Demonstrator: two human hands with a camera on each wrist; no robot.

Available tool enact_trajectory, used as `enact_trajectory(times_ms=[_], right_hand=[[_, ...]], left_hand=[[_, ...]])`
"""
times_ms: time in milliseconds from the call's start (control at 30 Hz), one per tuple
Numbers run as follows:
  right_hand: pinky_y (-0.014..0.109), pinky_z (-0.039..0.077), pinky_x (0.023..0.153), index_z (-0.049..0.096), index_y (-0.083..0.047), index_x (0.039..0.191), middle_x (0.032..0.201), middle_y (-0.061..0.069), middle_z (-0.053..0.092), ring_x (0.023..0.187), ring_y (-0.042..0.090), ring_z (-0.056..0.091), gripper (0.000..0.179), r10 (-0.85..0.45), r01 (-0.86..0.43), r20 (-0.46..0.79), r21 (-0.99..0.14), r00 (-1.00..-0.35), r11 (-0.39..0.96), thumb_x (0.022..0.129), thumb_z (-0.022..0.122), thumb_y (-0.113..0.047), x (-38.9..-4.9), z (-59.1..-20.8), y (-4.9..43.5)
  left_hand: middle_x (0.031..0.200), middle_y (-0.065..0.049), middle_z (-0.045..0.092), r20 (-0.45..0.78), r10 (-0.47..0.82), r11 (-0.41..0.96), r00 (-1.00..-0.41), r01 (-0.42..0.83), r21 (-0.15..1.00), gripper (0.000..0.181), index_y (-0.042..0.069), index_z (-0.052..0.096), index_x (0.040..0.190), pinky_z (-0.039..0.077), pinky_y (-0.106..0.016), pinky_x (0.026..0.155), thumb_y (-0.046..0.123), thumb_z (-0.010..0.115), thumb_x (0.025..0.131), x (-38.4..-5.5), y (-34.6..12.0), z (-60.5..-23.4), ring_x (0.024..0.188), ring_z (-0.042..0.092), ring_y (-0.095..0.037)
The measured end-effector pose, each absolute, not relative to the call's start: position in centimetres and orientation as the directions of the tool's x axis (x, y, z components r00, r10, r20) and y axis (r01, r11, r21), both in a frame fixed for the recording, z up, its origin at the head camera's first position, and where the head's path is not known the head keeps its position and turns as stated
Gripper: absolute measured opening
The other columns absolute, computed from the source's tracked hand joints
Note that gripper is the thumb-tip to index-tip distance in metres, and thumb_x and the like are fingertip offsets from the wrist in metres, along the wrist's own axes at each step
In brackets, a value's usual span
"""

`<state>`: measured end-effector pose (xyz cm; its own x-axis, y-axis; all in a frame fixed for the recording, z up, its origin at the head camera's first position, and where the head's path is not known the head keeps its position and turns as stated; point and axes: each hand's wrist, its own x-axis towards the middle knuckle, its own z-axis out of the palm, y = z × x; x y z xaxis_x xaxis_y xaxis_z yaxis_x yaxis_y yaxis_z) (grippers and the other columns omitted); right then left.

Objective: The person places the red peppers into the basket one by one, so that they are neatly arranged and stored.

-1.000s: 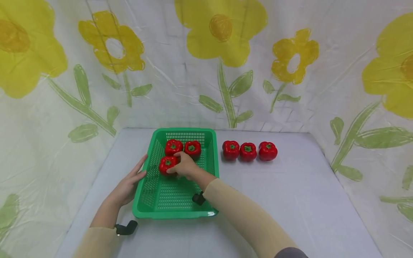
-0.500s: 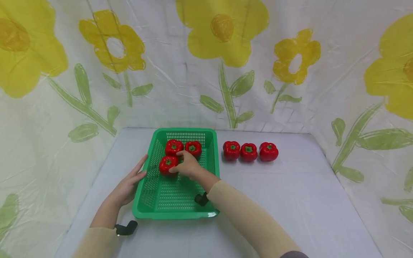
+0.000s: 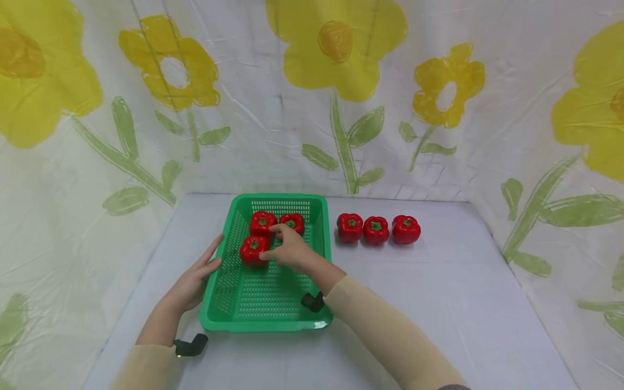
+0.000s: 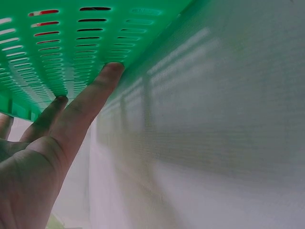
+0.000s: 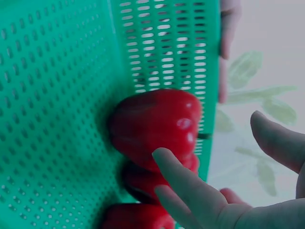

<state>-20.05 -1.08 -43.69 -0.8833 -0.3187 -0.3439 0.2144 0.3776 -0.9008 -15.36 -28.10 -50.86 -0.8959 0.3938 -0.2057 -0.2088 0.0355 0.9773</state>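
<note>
Three red bell peppers lie in a green plastic basket [image 3: 265, 325], two at the far end and a nearer bell pepper [image 3: 251, 252] at the left. Over the basket, my right hand [image 3: 294, 252] has its thumb and fingers spread beside that nearer pepper. In the right wrist view a gap separates the thumb from the fingers, which overlap the bell pepper [image 5: 155, 121], and nothing is held. My left hand [image 3: 190, 284] rests against the basket's left side. Its extended fingertips touch the slotted outer wall [image 4: 86, 52] in the left wrist view.
Right of the basket, three more red bell peppers stand in a row on the white table [image 3: 414, 303]: a left one [image 3: 349, 228], a middle one [image 3: 375, 231] and a right one [image 3: 405, 229]. A flower-printed curtain [image 3: 253, 157] hangs behind and along both sides.
My right hand has let go of the nearer pepper and drawn back to the right, its fingers spreading. The left hand and the basket have stayed put.
</note>
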Motion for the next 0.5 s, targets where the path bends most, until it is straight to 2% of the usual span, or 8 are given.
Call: enact_trajectory(times_ms=[100, 200, 300, 500], right_hand=[[0.04, 0.062, 0.082, 0.044, -0.013, 0.149, 0.153, 0.017, 0.043, 0.113, 0.032, 0.063, 0.074, -0.354, 0.2, -0.325, -0.917, -0.877, 0.346, 0.086, 0.082, -0.015, -19.7, -43.0, -0.6], [0.043, 0.061, 0.086, 0.041, -0.013, 0.151, 0.155, 0.019, 0.041, 0.13, 0.038, 0.053, 0.077, -0.388, 0.192, -0.304, -0.934, -0.87, 0.3, 0.087, 0.082, -0.016, -19.3, -42.6, 0.0], [0.043, 0.06, 0.088, 0.04, -0.014, 0.152, 0.154, 0.018, 0.042, 0.141, 0.04, 0.042, 0.077, -0.407, 0.196, -0.286, -0.949, -0.867, 0.247, 0.087, 0.082, -0.017, -19.1, -42.3, 0.8], [0.049, 0.059, 0.091, 0.044, -0.017, 0.148, 0.152, 0.017, 0.043, 0.137, 0.036, 0.046, 0.068, -0.416, 0.223, -0.25, -0.968, -0.874, 0.113, 0.089, 0.079, -0.014, -18.9, -41.8, 3.0]], left_hand=[[0.169, -0.02, 0.002, -0.211, 0.391, 0.04, -0.896, -0.212, 0.976, 0.062, 0.045, -0.003, 0.16, 0.055, -0.047, 0.098, 0.037, 0.033, 0.111, -15.2, -28.3, -51.0, 0.144, 0.032, -0.051], [0.169, -0.021, 0.003, -0.214, 0.392, 0.038, -0.895, -0.217, 0.975, 0.061, 0.046, -0.003, 0.16, 0.055, -0.046, 0.098, 0.037, 0.032, 0.111, -15.1, -28.4, -51.0, 0.143, 0.034, -0.049], [0.169, -0.02, 0.003, -0.209, 0.395, 0.033, -0.894, -0.214, 0.976, 0.061, 0.045, -0.003, 0.16, 0.055, -0.046, 0.098, 0.037, 0.033, 0.111, -15.2, -28.3, -50.9, 0.143, 0.034, -0.049], [0.169, -0.021, 0.004, -0.211, 0.384, 0.036, -0.899, -0.213, 0.976, 0.062, 0.043, -0.002, 0.161, 0.055, -0.047, 0.097, 0.037, 0.034, 0.111, -15.2, -28.1, -50.6, 0.143, 0.034, -0.05]])
